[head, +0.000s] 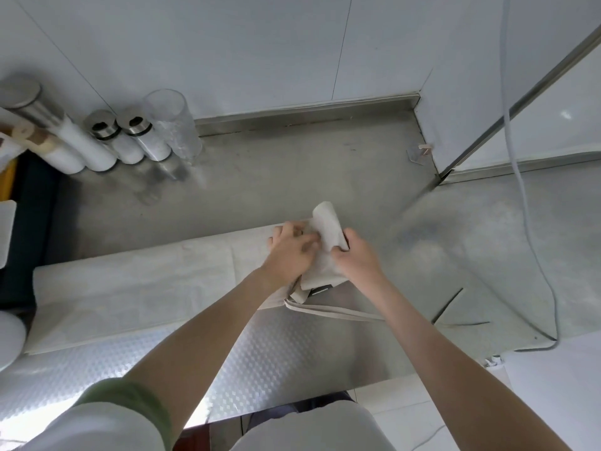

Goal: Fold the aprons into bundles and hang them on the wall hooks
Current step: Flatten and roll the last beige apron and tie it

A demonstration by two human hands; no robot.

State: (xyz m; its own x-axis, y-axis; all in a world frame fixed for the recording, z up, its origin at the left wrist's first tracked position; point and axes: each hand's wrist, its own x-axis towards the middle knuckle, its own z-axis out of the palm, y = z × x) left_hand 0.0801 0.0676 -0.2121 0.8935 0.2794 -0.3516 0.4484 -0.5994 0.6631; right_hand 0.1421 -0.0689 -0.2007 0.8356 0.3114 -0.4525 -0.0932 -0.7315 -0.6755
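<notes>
Both hands held the apron [136, 284]: the right hand [356, 255] squeezed its rolled end [327, 222], and the left hand [289, 252] pinched the cloth beside it. It lay stretched out flat on the metal counter [292, 177], strap [335, 312] trailing.

Left hand [291, 247] fingers are motion-blurred, hiding the apron [130, 288] fold underneath. White tub [9, 340] at the bench's left edge is cut off.
</notes>
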